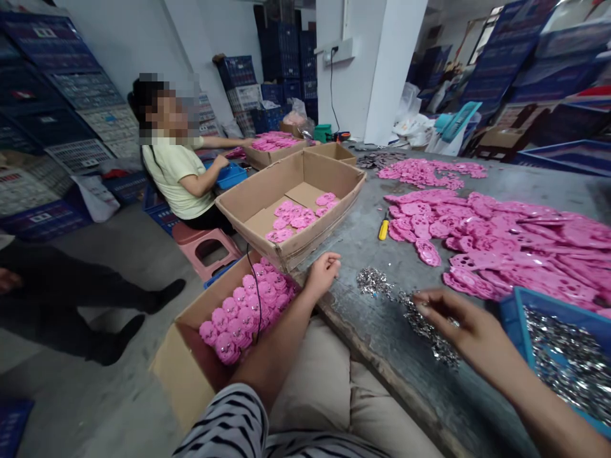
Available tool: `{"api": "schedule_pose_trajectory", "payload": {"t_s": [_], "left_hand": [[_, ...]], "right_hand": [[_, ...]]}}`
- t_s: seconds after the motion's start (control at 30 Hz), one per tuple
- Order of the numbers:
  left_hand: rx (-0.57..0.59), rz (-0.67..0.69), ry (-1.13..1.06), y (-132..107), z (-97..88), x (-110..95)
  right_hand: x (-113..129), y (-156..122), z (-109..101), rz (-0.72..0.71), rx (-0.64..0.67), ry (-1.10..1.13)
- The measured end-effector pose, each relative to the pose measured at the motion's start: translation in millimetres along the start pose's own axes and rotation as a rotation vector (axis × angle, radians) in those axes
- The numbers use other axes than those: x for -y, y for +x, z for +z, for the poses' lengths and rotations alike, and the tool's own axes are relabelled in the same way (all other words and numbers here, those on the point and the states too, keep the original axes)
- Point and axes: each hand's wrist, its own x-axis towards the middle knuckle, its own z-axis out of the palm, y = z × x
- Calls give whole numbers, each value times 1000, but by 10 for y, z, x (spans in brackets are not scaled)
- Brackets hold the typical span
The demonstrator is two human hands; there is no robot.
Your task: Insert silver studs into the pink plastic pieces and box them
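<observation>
My left hand (323, 271) rests at the table's front edge with its fingers curled, and nothing shows in it. It lies just in front of a cardboard box (248, 205) that holds a few pink plastic pieces (298, 215). My right hand (461, 324) hovers over a strip of small shiny metal parts (420, 321) scattered on the grey table (353, 238), fingertips touching them. A blue tray (513, 312) full of the same metal parts sits at the right. A large heap of pink pieces (506, 242) lies beyond.
A second cardboard box (186, 366) filled with pink pieces stands on the floor beside my knee. A yellow-handled screwdriver (383, 227) lies on the table. A seated person in a pale shirt (174, 168) works at the far left end. Blue crates (52, 95) line the walls.
</observation>
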Motion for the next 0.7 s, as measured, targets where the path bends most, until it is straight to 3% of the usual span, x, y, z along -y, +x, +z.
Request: {"api": "schedule_pose_trajectory", "payload": {"t_s": [0.1, 0.17, 0.23, 0.33, 0.43, 0.7], "left_hand": [[-2, -9, -27, -2, 4, -8], [2, -7, -37, 3, 20, 6], [0, -6, -43, 12, 46, 33], [-11, -12, -49, 26, 86, 71], [-13, -20, -42, 25, 109, 67], [32, -34, 0, -14, 112, -13]], "right_hand": [[236, 534, 82, -259, -73, -233], [460, 850, 245, -482, -81, -398], [673, 1118, 430, -611, -69, -529], [862, 1437, 657, -624, -40, -666], [872, 1642, 787, -597, -23, -730], [663, 1733, 795, -630, -55, -739]]}}
